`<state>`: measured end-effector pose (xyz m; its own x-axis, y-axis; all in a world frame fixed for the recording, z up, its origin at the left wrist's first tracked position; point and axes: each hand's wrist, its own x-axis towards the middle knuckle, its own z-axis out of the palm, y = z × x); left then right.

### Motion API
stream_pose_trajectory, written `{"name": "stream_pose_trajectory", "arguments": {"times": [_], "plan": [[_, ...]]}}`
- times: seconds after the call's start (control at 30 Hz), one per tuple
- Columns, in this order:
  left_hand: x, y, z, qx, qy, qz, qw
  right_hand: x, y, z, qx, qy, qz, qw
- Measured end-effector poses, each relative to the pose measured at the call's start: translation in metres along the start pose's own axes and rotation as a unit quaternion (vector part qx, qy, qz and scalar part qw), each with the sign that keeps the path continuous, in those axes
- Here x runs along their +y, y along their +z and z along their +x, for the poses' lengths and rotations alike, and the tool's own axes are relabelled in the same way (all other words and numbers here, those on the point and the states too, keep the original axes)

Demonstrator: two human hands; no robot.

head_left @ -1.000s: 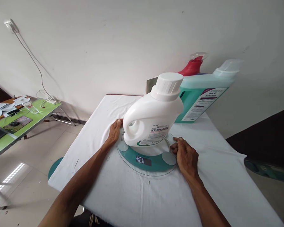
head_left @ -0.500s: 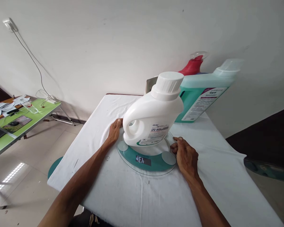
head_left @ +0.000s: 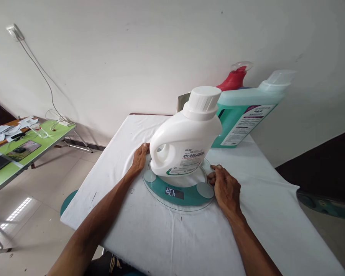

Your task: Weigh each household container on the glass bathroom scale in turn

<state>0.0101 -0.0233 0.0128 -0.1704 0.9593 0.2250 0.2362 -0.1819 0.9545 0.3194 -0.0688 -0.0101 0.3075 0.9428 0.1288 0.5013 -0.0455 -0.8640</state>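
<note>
A round glass scale [head_left: 176,195] with a green band and a lit display lies on the white cloth. Upright on its glass stands a white laundry detergent bottle [head_left: 186,134] with a ribbed cap and a side handle. My left hand [head_left: 139,158] is closed at the scale's far left rim; its fingertips are partly hidden behind the bottle. At the right rim, my right hand [head_left: 225,188] has its fingers curled and grips the glass edge. Neither hand holds the bottle.
Behind the detergent stand a green jug [head_left: 247,115] with a clear cap and a red bottle [head_left: 235,78] against the wall. White cloth [head_left: 149,234] covers the table. To the left, a green table [head_left: 54,132] carries papers, a clear bottle and a cable.
The view has shifted very slightly. Both hands, the scale and the bottle keep their places relative to each other.
</note>
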Motion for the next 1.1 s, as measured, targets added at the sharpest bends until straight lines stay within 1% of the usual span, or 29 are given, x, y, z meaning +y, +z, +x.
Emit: {"name": "stream_pose_trajectory", "arguments": {"times": [0.17,0.27,0.33,0.47,0.57,0.7,0.83,0.93,1.1], "plan": [[0.001,-0.001,-0.001,-0.002,-0.011,-0.009,1.000,0.001,0.001,0.000,0.007,-0.005,-0.001,1.000],[0.004,-0.005,0.001,-0.017,-0.036,-0.047,0.998,0.000,0.001,0.000,0.002,0.003,0.001,1.000],[0.009,-0.011,0.003,-0.016,-0.040,-0.079,0.996,0.000,0.001,0.000,0.002,0.013,0.005,1.000],[0.028,-0.025,0.003,-0.008,-0.025,-0.116,0.993,0.000,0.002,0.001,0.008,0.022,0.017,1.000],[0.048,-0.030,-0.005,0.012,-0.008,-0.117,0.993,0.002,0.003,0.002,0.010,0.021,0.026,0.999],[0.068,-0.026,-0.019,0.049,0.015,-0.121,0.991,0.002,0.002,0.002,0.009,0.025,0.028,0.999],[0.076,-0.019,-0.028,0.064,0.035,-0.120,0.990,0.000,0.001,0.001,0.009,0.017,0.023,1.000],[0.080,-0.014,-0.031,0.057,0.050,-0.109,0.991,-0.001,0.001,0.000,0.010,0.014,0.027,0.999],[0.090,-0.004,-0.035,0.027,0.089,-0.088,0.992,-0.002,0.000,-0.002,0.009,0.015,0.030,0.999]]}}
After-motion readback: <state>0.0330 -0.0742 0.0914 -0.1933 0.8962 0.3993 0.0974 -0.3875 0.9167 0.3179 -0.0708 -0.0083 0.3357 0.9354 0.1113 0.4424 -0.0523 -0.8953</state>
